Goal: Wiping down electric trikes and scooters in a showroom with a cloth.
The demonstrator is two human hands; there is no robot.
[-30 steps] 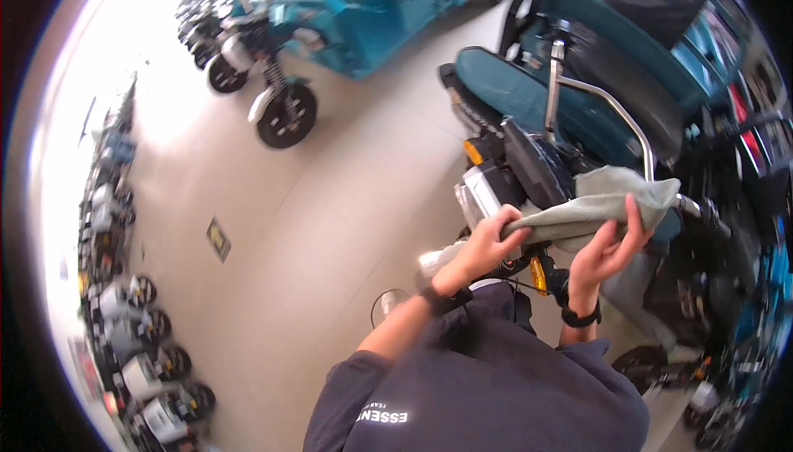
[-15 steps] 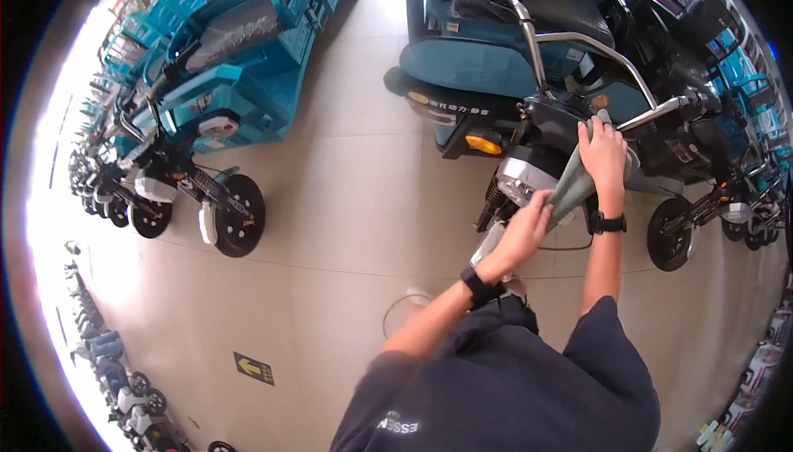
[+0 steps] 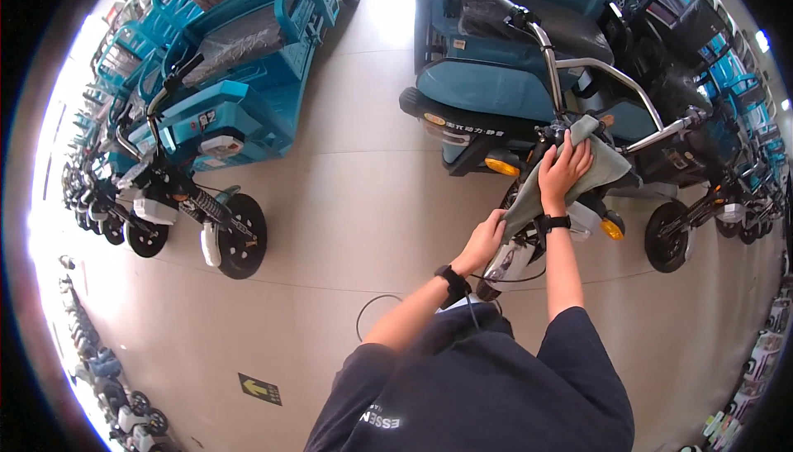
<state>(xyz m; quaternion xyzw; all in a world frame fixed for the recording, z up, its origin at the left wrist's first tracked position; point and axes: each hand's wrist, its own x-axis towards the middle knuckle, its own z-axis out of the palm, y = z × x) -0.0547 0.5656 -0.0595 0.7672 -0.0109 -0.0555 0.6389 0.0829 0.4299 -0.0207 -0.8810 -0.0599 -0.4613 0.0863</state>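
A grey-green cloth is draped over the front of a blue electric tricycle, covering its headlight area below the chrome handlebar. My right hand lies flat on the cloth with its fingers stretched out, pressing it against the front. Lower and to the left, my left hand pinches the cloth's lower edge between thumb and fingers. Under the cloth, the silver-white front fender shows just right of my left hand. Orange turn signals stick out on both sides.
Another blue cargo tricycle stands on the left, its front wheel towards me. More tricycles line the right. A thin dark cable loops near my left forearm. A floor sign with a yellow arrow lies lower left.
The cloth has spread wider over the tricycle's front. My right hand has moved left and down, flattening on it; my left hand has moved down and left with the cloth's edge.
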